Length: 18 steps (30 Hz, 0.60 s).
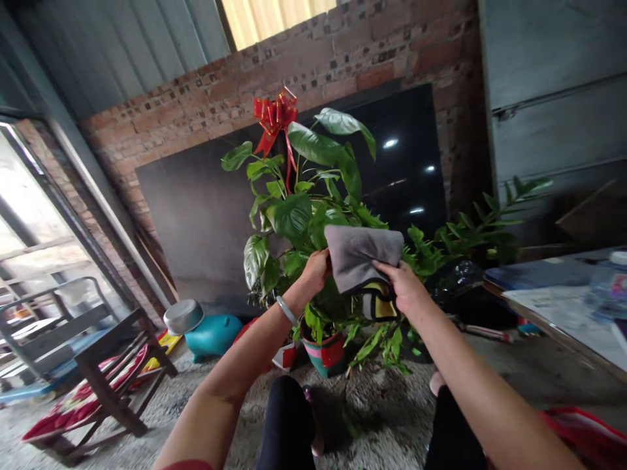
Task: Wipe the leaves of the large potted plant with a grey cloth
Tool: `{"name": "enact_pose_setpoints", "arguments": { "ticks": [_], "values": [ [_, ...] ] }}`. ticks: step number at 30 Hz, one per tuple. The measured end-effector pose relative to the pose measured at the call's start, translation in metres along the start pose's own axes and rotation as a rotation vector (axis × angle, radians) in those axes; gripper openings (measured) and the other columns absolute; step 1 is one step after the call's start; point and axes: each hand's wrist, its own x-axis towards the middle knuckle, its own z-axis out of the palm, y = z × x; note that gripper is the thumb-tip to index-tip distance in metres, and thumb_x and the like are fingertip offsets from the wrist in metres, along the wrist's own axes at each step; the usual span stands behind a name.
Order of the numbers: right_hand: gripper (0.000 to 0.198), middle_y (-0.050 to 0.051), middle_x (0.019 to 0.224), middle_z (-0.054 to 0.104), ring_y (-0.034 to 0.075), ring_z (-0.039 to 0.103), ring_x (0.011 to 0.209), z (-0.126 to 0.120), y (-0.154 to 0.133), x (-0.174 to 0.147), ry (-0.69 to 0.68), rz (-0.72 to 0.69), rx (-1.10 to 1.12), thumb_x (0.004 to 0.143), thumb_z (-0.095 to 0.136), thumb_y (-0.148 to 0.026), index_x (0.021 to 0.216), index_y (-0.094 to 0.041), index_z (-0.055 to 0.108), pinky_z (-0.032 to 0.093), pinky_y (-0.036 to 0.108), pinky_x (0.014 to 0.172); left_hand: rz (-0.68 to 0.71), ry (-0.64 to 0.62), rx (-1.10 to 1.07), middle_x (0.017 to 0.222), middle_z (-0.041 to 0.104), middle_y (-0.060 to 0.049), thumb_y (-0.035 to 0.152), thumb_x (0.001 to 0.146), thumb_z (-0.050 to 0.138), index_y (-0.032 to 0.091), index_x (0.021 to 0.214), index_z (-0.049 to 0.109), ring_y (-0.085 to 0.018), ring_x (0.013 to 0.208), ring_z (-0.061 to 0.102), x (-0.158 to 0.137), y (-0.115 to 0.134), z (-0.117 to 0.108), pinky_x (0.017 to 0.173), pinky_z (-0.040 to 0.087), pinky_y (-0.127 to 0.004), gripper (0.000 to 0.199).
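Observation:
A folded grey cloth (362,256) with a black-edged yellow underside is in my right hand (400,281), thumb and fingers pressed on its right side. To the left, my left hand (317,269) is closed at the cloth's left edge, among leaves. Whether it grips a leaf stem or the cloth is hidden. Both hands are in front of a big leafy plant (291,215). A red ribbon bow (275,117) tops this plant. Below my hands stands its pot (324,356), striped in green, pink and red.
Behind the plant, a dark panel (196,215) leans on a brick wall. At left are a wooden chair (115,372), a teal stool (213,334) with a metal bowl (183,316), and a trolley (29,365). A table (543,300) bearing a plastic bottle (614,281) stands at right.

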Motion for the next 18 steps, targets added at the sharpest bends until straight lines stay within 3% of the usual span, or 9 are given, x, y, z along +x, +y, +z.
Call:
{"name": "enact_pose_setpoints", "arguments": {
  "ticks": [2, 4, 7, 10, 12, 16, 18],
  "values": [
    [0.026, 0.001, 0.067, 0.076, 0.026, 0.076, 0.076, -0.002, -0.003, 0.010, 0.146, -0.056, -0.065, 0.056, 0.081, -0.017, 0.080, -0.019, 0.072, 0.064, 0.038, 0.073, -0.039, -0.005, 0.047, 0.073, 0.072, -0.008, 0.017, 0.092, 0.064, 0.013, 0.084, 0.070, -0.023, 0.079, 0.072, -0.004, 0.000, -0.009, 0.085, 0.059, -0.039, 0.010],
    [0.029, 0.001, 0.074, 0.077, 0.024, 0.076, 0.082, 0.003, -0.009, 0.011, 0.177, -0.211, -0.047, 0.058, 0.081, -0.020, 0.086, -0.020, 0.073, 0.063, 0.037, 0.078, -0.050, 0.002, 0.070, 0.074, 0.072, -0.008, 0.018, 0.092, 0.065, 0.014, 0.086, 0.070, -0.022, 0.079, 0.072, -0.009, 0.003, -0.016, 0.086, 0.060, -0.040, 0.009],
    [0.036, 0.001, 0.086, 0.080, 0.023, 0.075, 0.089, 0.024, -0.013, 0.001, -0.095, -0.379, -0.034, 0.060, 0.085, -0.032, 0.092, -0.021, 0.075, 0.062, 0.036, 0.082, -0.052, 0.022, 0.080, 0.069, 0.071, -0.005, 0.016, 0.090, 0.064, 0.015, 0.082, 0.068, -0.021, 0.075, 0.070, -0.016, 0.006, -0.017, 0.084, 0.059, -0.037, 0.009],
    [0.037, 0.002, 0.087, 0.080, 0.023, 0.074, 0.092, 0.040, -0.006, 0.001, -0.310, -0.417, -0.098, 0.064, 0.084, -0.039, 0.094, -0.020, 0.075, 0.061, 0.035, 0.083, -0.059, -0.015, 0.036, 0.069, 0.071, -0.005, 0.017, 0.087, 0.069, 0.016, 0.076, 0.068, -0.022, 0.074, 0.071, -0.019, 0.008, -0.016, 0.083, 0.059, -0.035, 0.011],
    [0.033, 0.001, 0.085, 0.078, 0.022, 0.074, 0.088, 0.036, 0.002, 0.013, -0.212, -0.375, -0.115, 0.063, 0.082, -0.033, 0.091, -0.019, 0.073, 0.061, 0.035, 0.082, -0.046, -0.022, 0.035, 0.072, 0.072, -0.006, 0.019, 0.087, 0.070, 0.015, 0.076, 0.068, -0.023, 0.076, 0.072, -0.018, 0.009, -0.019, 0.084, 0.059, -0.037, 0.011],
    [0.028, -0.003, 0.073, 0.072, 0.021, 0.071, 0.079, 0.008, 0.008, 0.038, 0.316, -0.135, 0.049, 0.057, 0.075, -0.017, 0.083, -0.022, 0.065, 0.062, 0.036, 0.076, -0.013, -0.018, 0.053, 0.080, 0.074, -0.010, 0.019, 0.093, 0.063, 0.014, 0.082, 0.068, -0.023, 0.079, 0.074, -0.014, 0.008, -0.031, 0.088, 0.059, -0.041, 0.014],
    [0.029, -0.003, 0.075, 0.072, 0.021, 0.072, 0.080, 0.002, 0.003, 0.037, 0.367, -0.189, 0.118, 0.057, 0.076, -0.017, 0.083, -0.022, 0.065, 0.063, 0.036, 0.078, -0.030, -0.033, 0.060, 0.079, 0.074, -0.009, 0.020, 0.094, 0.061, 0.014, 0.082, 0.069, -0.023, 0.079, 0.074, -0.012, 0.006, -0.035, 0.087, 0.060, -0.041, 0.015]
  ]
}}
